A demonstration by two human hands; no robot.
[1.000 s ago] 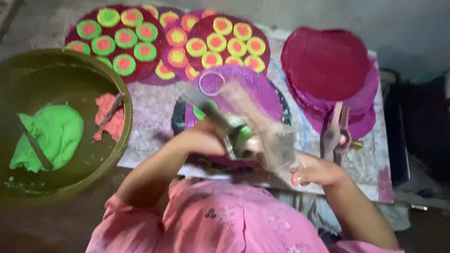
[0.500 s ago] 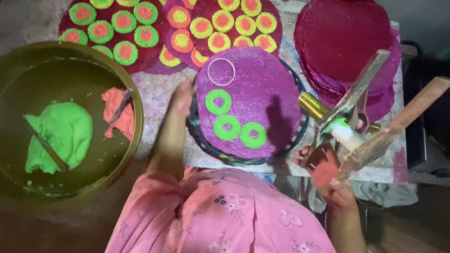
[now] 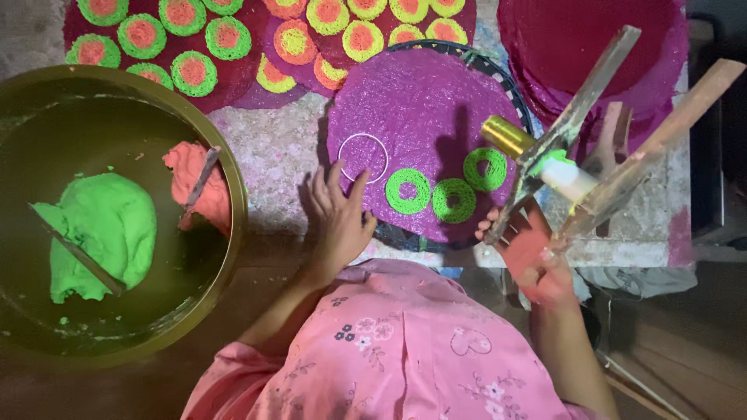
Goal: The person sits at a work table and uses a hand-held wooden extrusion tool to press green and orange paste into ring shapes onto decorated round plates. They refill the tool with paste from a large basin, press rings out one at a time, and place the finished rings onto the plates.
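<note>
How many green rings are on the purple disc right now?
3, in a row on the purple disc: one beside the white ring, one in the middle, one nearest the gold-capped tool. None looks hidden.

The purple disc point(image 3: 424, 117) is showing a rough, granular, matt surface. The green rings point(image 3: 408, 190) on it are looking coarse and crumbly. The press point(image 3: 580, 167) in the right hand point(image 3: 533, 249) is showing worn, smeared wooden arms and a glossy gold metal barrel. The large bowl point(image 3: 233, 187) at the left is showing dull metal with a faint sheen at the rim; the green dough point(image 3: 105, 229) in it is looking soft, smooth and matt. The bench point(image 3: 268, 152) is appearing rough and speckled.
</note>
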